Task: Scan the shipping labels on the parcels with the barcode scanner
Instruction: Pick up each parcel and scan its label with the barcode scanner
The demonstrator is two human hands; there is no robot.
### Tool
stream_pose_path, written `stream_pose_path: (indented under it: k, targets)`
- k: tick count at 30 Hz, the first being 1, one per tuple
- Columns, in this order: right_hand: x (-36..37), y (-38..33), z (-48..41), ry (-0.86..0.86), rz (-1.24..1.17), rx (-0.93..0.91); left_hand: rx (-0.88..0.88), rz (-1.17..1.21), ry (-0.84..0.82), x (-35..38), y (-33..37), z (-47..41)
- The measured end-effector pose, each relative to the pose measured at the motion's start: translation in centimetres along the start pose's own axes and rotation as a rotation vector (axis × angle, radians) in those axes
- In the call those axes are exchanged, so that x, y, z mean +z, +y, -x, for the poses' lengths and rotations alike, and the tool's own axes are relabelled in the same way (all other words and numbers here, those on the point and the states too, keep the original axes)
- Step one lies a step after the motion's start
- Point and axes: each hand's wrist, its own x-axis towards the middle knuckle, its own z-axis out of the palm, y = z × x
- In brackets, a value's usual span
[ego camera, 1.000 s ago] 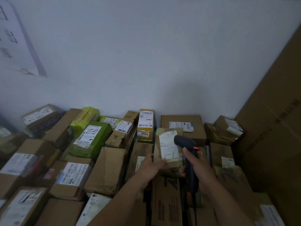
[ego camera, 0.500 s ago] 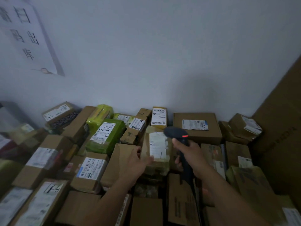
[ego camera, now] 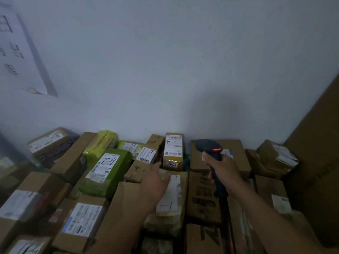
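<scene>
The likeliest slip is a wrong read. The scanner (ego camera: 208,146), its red light lit, is held up near the back of the pile, with its head turned to the rear boxes rather than down at the label (ego camera: 170,194) of the wrapped parcel (ego camera: 165,225) in the middle. Other labels crowd close by: one on the yellow box (ego camera: 173,162) against the wall (ego camera: 165,79), one on the small box (ego camera: 146,155) just left of it, and one on the flat box (ego camera: 238,162) behind the scanner. A trigger pull now could well log one of those instead, or log a parcel twice.

A second risk is a failed read. The light is dim, the wrapped parcel's label looks creased, and the left hand (ego camera: 156,182) lies over the parcel's left edge, where it could cover part of the barcode.

The pile itself is loose. Boxes lean on one another with dark gaps between them, and the green parcel (ego camera: 117,180) sits tilted. A push or lift in the middle could tip a neighbour into a gap and hide its label. What carries the pile is out of sight.

The left hand reaches forward, back upward, fingers stretched out and holding nothing. Whether it touches the parcel I cannot tell. The right hand (ego camera: 222,169) is wrapped round the scanner's handle, with the forearm coming in from the lower right.
</scene>
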Motion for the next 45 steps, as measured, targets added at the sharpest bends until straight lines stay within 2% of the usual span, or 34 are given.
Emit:
stream_pose_path:
  k: [4, 8, 14, 19, 24, 30, 38, 45]
  targets:
    - [0.2, 2.0, -1.3, 0.029, -0.052, 0.023, 0.060, -0.074, 0.027, 1.7, 2.1, -4.6]
    - [-0.2, 3.7, -1.8, 0.036, -0.061, 0.049, -0.139, -0.339, -0.065, 4.3, 3.2, -7.4]
    - [-1.1, 4.8, -1.9, 0.026, -0.098, 0.074, -0.280, -0.354, -0.044, 7.3, 3.1, -9.3]
    - [-1.7, 4.4, -0.7, -0.032, -0.102, 0.041, -0.254, -0.166, 0.088, 6.6, 2.7, -9.2]
    - [-2.5, 2.1, 1.6, -0.112, -0.277, 0.022, -0.023, 0.089, 0.269, 3.5, 3.9, -4.6]
    - [-2.0, -1.4, 6.2, -0.149, -0.552, 0.015, 0.080, 0.309, 0.182, -0.3, 7.4, 4.6]
    - [-2.7, -5.0, 17.7, -0.133, -0.542, -0.045, 0.065, 0.700, 0.071, -5.9, 10.4, 13.8]
    - [-2.7, -4.5, 25.8, -0.058, -0.592, -0.051, 0.054, 0.860, -0.113, -10.1, 8.1, 18.8]
